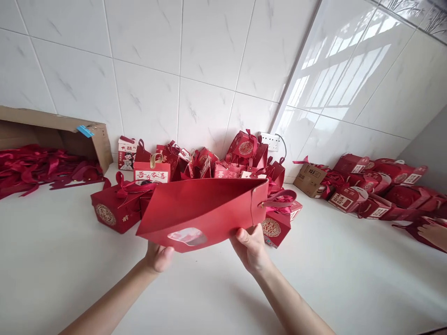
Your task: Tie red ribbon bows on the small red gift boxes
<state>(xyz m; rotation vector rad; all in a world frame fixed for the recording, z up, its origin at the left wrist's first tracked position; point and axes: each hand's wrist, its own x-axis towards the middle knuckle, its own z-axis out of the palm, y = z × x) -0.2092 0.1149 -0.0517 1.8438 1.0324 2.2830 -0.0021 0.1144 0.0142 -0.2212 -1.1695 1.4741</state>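
Note:
I hold a flat, unfolded red paper gift box (pixel 206 209) with a clear oval window in front of me, above the white counter (pixel 52 260). My left hand (pixel 159 257) grips its lower left edge from underneath, fingers mostly hidden behind the card. My right hand (pixel 249 249) pinches its lower right edge, thumb on the front, close to a red ribbon handle (pixel 277 199) on that side. Just behind the card stands a folded red box with a ribbon bow (pixel 117 207).
A heap of assembled red gift boxes (pixel 216 163) fills the corner by the tiled wall. More red boxes (pixel 377 188) lie along the right. A cardboard carton (pixel 56 132) with red ribbons lies at left. Another person's hand (pixel 433 232) shows at the right edge.

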